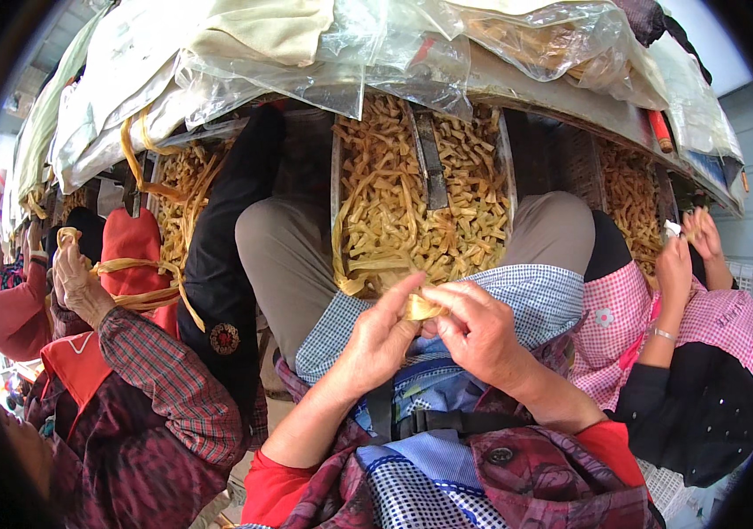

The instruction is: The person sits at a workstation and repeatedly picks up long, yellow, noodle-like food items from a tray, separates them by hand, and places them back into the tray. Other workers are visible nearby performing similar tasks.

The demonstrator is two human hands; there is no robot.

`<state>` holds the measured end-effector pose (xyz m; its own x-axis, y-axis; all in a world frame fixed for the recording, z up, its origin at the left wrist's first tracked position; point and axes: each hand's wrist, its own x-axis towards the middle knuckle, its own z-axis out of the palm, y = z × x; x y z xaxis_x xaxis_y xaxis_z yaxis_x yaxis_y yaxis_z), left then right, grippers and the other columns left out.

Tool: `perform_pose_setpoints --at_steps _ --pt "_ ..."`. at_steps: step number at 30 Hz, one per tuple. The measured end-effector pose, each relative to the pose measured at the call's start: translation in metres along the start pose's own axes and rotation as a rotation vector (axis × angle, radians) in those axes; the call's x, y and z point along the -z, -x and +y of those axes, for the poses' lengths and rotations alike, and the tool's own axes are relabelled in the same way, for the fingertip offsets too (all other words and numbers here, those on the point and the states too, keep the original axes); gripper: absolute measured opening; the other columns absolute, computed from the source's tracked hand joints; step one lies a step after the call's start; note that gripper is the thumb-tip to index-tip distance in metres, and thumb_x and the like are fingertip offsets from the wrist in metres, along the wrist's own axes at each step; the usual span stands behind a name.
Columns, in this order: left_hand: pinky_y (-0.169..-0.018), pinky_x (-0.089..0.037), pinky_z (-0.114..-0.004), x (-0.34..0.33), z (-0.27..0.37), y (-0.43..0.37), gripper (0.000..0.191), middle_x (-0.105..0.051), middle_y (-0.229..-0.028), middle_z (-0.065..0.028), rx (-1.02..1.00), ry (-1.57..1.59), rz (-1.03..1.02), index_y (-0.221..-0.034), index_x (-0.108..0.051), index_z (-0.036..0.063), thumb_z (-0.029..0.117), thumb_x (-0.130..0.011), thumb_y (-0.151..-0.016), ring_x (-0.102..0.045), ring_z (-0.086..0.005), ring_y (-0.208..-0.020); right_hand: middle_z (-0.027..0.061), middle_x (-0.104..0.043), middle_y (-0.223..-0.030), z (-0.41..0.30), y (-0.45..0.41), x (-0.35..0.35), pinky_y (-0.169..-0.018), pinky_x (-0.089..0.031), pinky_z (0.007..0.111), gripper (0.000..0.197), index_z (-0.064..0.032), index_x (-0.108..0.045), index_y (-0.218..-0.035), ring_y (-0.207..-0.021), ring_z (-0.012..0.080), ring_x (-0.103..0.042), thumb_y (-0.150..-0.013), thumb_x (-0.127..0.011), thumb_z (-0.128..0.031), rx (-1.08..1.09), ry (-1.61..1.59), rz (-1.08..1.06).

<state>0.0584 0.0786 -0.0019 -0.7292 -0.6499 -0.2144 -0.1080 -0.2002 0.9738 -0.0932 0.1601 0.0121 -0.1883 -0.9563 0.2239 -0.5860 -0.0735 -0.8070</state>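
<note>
My left hand (pixel 379 340) and my right hand (pixel 482 330) meet above my lap, over a blue checked apron (pixel 343 337). Between them is a short folded piece of pliable yellow strip (pixel 425 308), perhaps food. My left thumb presses it from one side, its fingers stretched forward, while my right thumb and fingers pinch the other side. Just beyond, between my knees, sits a crate (pixel 508 178) full of small yellow knotted pieces (pixel 469 231). Some long uncut strips (pixel 376 264) lie on its near left part. A dark flat bar (pixel 429 159) reaches down over the crate.
A worktable edge (pixel 515 82) runs across the front, draped with clear plastic sheets (pixel 283 86) and cloth (pixel 257 33). On the left, a co-worker's hand (pixel 78 281) holds a strip; on the right, another co-worker's hands (pixel 674 264) are raised. More knot-filled crates (pixel 634 198) stand beside us.
</note>
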Motion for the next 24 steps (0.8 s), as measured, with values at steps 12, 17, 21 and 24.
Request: perform_pose_setpoints --at_steps 12,17,21,24 --pt "-0.062 -0.051 -0.044 0.005 0.011 0.005 0.021 -0.065 -0.081 -0.0165 -0.082 -0.415 -0.063 -0.107 -0.058 0.0025 0.016 -0.06 -0.091 -0.064 -0.0392 -0.072 0.0046 -0.06 -0.089 -0.004 0.0 -0.009 -0.068 -0.052 0.023 0.03 -0.0006 -0.047 -0.121 -0.078 0.0108 -0.059 -0.099 -0.055 -0.019 -0.393 -1.101 0.031" --pt "-0.063 -0.054 -0.04 0.012 0.03 0.006 0.025 -0.067 -0.086 -0.0147 -0.362 -0.949 0.003 -0.106 -0.06 0.0032 0.015 -0.066 -0.085 -0.067 -0.0339 -0.075 0.0021 -0.059 -0.079 0.018 0.011 0.007 -0.06 -0.05 0.023 0.025 0.0008 -0.06 -0.099 -0.067 0.0093 -0.058 -0.1 -0.051 -0.023 -0.603 -0.783 -0.284" --pt "-0.061 -0.052 -0.041 0.028 0.03 0.003 0.016 -0.066 -0.08 -0.017 -0.146 -0.643 -0.05 -0.097 -0.064 0.0039 0.016 -0.066 -0.087 -0.066 -0.0346 -0.074 0.0041 -0.058 -0.074 0.035 0.034 0.03 -0.058 -0.048 0.026 0.029 0.0009 -0.059 -0.091 -0.06 0.0118 -0.056 -0.099 -0.05 -0.025 -0.632 -0.912 -0.19" --pt "-0.06 -0.051 -0.042 0.023 0.036 0.003 0.013 -0.064 -0.073 -0.0189 -0.013 -0.632 -0.08 -0.091 -0.065 0.0032 0.016 -0.064 -0.089 -0.065 -0.0371 -0.071 0.0084 -0.06 -0.083 0.044 0.019 0.04 -0.072 -0.051 0.031 0.035 0.0019 -0.06 -0.097 -0.077 0.0179 -0.061 -0.094 -0.061 -0.033 -0.387 -0.321 -0.368"
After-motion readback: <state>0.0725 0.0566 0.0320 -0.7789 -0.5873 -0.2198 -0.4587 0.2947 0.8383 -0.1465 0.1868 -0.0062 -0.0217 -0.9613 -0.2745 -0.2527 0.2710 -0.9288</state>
